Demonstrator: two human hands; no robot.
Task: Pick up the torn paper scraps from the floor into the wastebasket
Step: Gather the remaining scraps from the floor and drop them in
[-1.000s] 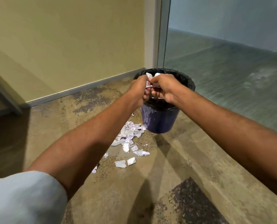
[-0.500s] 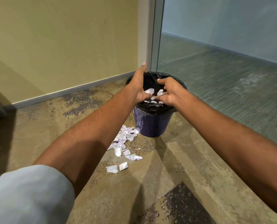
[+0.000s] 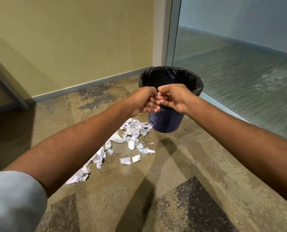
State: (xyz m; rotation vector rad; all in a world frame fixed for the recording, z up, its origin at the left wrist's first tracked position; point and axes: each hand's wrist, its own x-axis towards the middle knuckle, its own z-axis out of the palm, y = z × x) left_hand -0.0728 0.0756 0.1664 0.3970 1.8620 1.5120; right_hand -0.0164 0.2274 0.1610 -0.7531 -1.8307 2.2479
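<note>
Paper that both hands held a moment ago is gone, so that bunch likely fell into the bin (image 3: 166, 121). Now the left hand (image 3: 145, 102) and right hand (image 3: 173, 97) touch over its near rim, fingers curled, no paper showing. Many scraps (image 3: 132, 133) lie on the carpet (image 3: 189, 156) beside the bin. Nothing blocks them. A glass wall (image 3: 239, 72) stands close by.

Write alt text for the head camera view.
The left hand and right hand meet, fingers curled, over the near rim of a black-lined wastebasket; no paper shows in them. Torn paper scraps lie strewn on the carpet beside it, trailing toward the viewer.
</note>
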